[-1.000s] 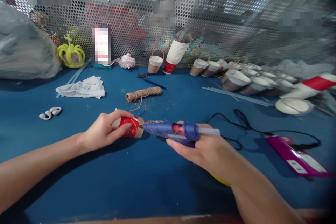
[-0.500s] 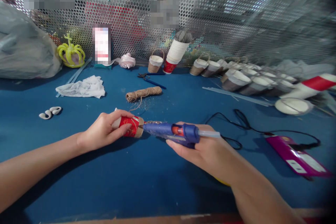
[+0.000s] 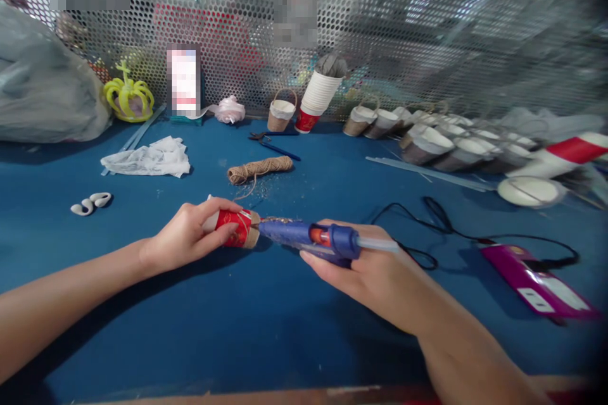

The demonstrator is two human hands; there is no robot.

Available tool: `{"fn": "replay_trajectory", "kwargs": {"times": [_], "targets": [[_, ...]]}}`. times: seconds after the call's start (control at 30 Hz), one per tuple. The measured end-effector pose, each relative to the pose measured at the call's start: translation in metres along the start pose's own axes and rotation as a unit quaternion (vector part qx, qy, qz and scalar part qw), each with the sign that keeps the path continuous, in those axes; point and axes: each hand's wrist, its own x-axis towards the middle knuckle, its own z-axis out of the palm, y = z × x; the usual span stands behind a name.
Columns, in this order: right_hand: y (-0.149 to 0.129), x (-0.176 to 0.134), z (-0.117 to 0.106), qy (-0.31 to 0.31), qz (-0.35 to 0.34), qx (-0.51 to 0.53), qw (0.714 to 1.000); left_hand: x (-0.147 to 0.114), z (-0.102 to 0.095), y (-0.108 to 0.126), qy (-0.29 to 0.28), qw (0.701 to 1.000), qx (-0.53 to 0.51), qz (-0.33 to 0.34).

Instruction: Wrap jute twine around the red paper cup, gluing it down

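My left hand (image 3: 192,231) is closed around a red paper cup (image 3: 241,228) lying on its side, its base end facing right. Brown twine is wound around that end of the cup. In my right hand (image 3: 368,266) is a blue hot glue gun (image 3: 294,237), with a clear glue stick (image 3: 379,244) poking out of its back. The nozzle meets the twine-wrapped end, or sits right at it. Just beyond the cup lies a roll of brown twine (image 3: 261,169), and a loose strand runs from it toward the cup.
Blue-handled pliers (image 3: 275,142), small twine-wrapped buckets (image 3: 281,115) and a stack of paper cups (image 3: 319,98) stand toward the mesh wall (image 3: 228,31). Crumpled white cloth (image 3: 147,158) and white earbuds (image 3: 91,203) lie left. A purple card holder (image 3: 536,281) with a black cord lies right.
Almost nothing differs. Both hands, the cup and the glue gun hold nearly the same place.
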Motion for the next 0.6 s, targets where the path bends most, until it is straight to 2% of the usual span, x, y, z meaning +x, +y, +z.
{"fn": "replay_trajectory", "kwargs": {"times": [0.2, 0.33, 0.6], "targets": [[0.001, -0.0001, -0.001, -0.005, -0.009, -0.007, 1.0, -0.0025, -0.0004, -0.0014, 0.0, 0.999, 0.007, 0.037], [0.0001, 0.0032, -0.0016, 0.039, -0.023, -0.024, 0.999, -0.0027, 0.0006, -0.0038, -0.006, 0.998, 0.013, 0.06], [0.0005, 0.0087, -0.0006, 0.046, -0.047, -0.048, 0.997, -0.0024, 0.0015, -0.0058, -0.001, 0.998, 0.019, 0.066]]}}
